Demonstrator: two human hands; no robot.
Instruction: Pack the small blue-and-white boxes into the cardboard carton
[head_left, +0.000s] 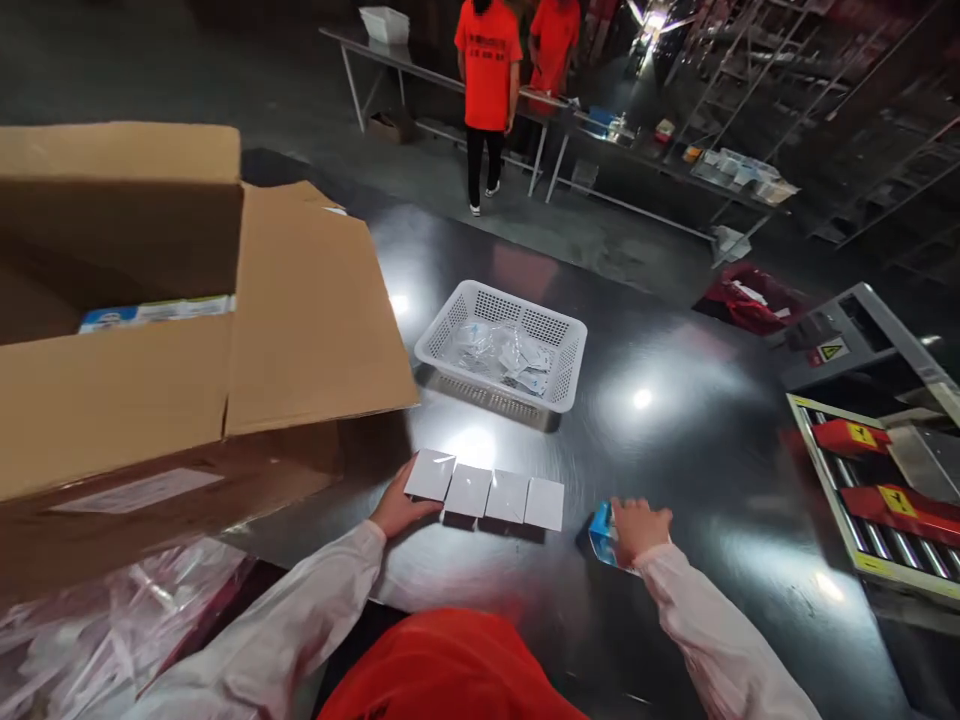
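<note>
Several small white boxes (486, 494) stand in a row on the dark shiny table (675, 450) in front of me. My left hand (396, 510) presses against the left end of that row, touching the leftmost box. My right hand (637, 527) rests on a small blue box (602, 538) lying on the table to the right of the row. Both arms wear pale long sleeves.
A white perforated plastic basket (501, 345) with clear plastic packets stands behind the row. A large open cardboard box (172, 330) fills the left side. A roller conveyor with red parts (877, 490) sits at right. Two people in orange shirts (487, 90) stand at a far table.
</note>
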